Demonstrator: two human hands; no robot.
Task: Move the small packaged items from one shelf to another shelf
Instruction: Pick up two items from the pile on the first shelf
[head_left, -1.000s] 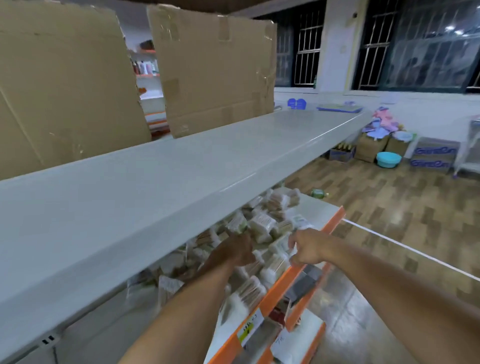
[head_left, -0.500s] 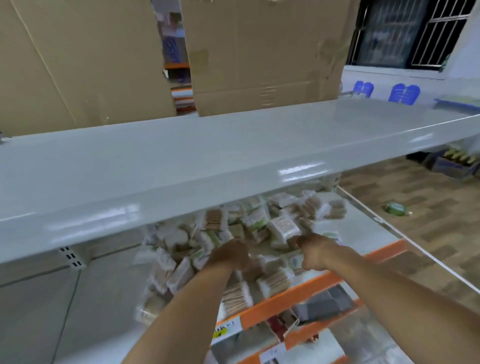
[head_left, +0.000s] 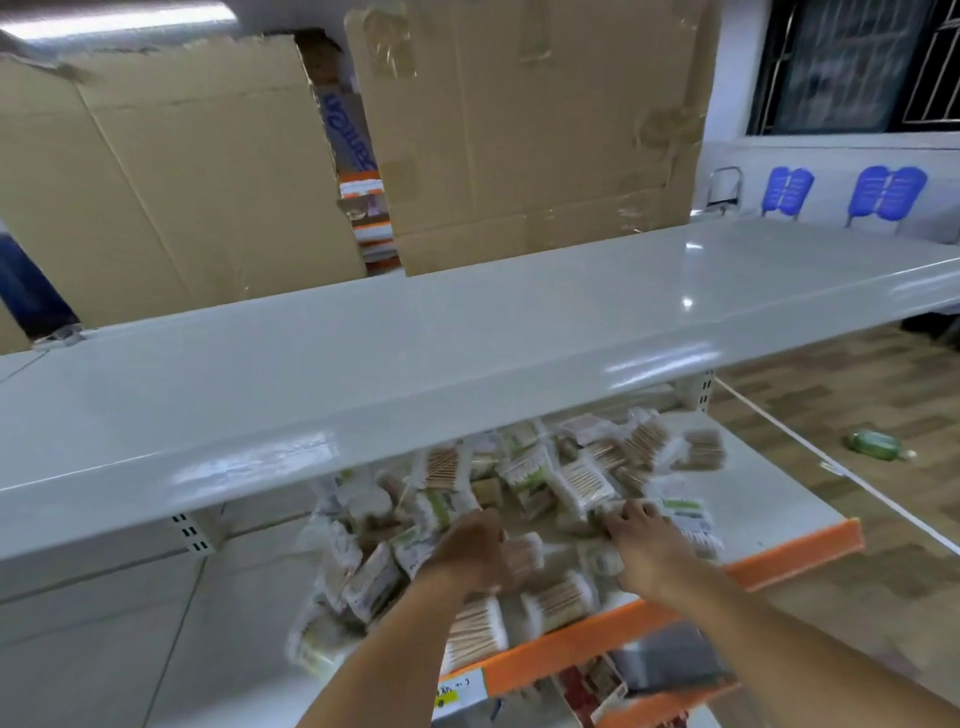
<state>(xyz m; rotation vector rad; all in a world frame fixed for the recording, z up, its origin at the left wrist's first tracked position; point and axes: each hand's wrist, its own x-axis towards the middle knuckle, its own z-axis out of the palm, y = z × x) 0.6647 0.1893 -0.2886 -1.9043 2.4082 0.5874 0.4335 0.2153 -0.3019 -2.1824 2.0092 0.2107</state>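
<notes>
Head view, angled down, near shelves (head_left: 467, 364)

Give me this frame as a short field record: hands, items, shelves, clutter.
left hand: in the pile, fingers curled over packets; exact grip hidden
right hand: fingers spread on packets at the pile's right side
packets: loose heap of small cotton-swab packs, blurred
lower shelf: white, orange front edge, holds the heap
upper shelf: white, nothing on the visible top
cardboard sheets: upright behind the upper shelf
green bottle: lying on the wood floor, right
</notes>
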